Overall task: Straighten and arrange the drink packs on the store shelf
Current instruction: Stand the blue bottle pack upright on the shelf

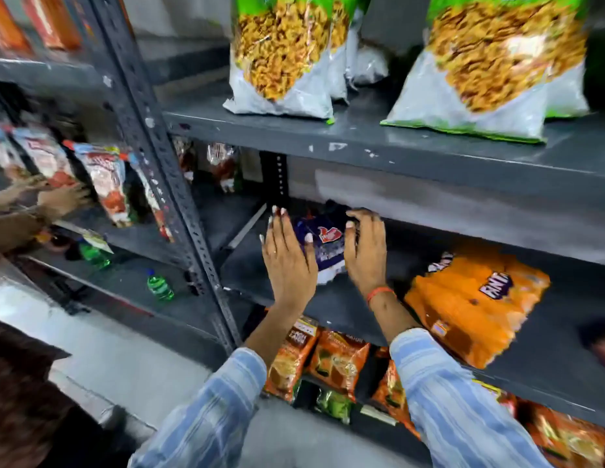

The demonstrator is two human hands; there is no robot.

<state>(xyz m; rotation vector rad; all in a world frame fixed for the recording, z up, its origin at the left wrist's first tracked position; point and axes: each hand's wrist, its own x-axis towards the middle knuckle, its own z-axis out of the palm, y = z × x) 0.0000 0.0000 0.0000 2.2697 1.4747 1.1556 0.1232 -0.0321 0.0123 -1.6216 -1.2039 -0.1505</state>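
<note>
2 hands, left hand (287, 261) and right hand (365, 251), are pressed flat and wide beside the purple pack (323, 246), nothing clasped; uneven pressure could tip it off the shelf (328, 305) front edge.

A dark purple drink pack (323, 243) stands at the shelf's back; an orange pack (470, 298) lies tilted nearby.
</note>
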